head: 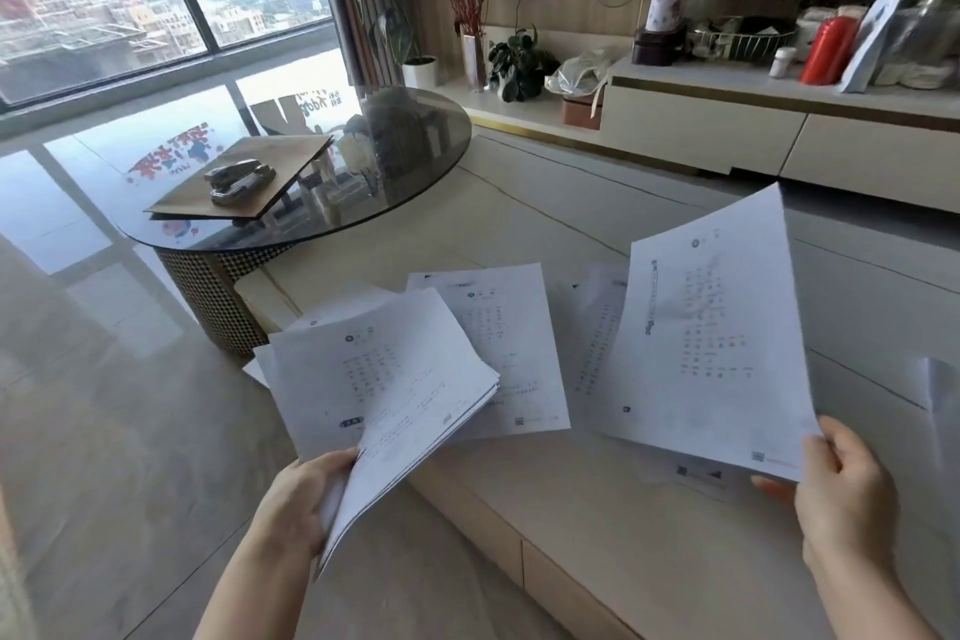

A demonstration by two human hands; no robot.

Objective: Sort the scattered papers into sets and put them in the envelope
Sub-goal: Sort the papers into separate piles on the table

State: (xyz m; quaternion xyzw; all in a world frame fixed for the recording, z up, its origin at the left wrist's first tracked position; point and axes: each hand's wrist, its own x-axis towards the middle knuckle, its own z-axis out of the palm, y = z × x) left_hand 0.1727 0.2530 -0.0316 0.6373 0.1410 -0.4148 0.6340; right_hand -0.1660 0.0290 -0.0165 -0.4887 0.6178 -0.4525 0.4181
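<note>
**Both hands hold papers over a low bench**

Nearest the camera, at 7 o'clock, the left hand has its fingers clenched around the lower edge of a stack of papers, which fans up and away toward 10 o'clock. At 4 o'clock the right hand pinches the bottom right corner of a single sheet, thumb on top, fingers beneath; the sheet stands tilted, lifted off the surface.

Between the two hands, loose printed pages lie flat on the pale low bench, one just beside the stack and others partly hidden under the raised sheet. Another page edge shows at 3 o'clock.

At 10 o'clock, well apart from the papers, a brown envelope lies on a round glass table, with a stapler resting on top of it. A long cabinet runs along the wall at 1 o'clock, carrying plants, a red flask and other clutter.
</note>
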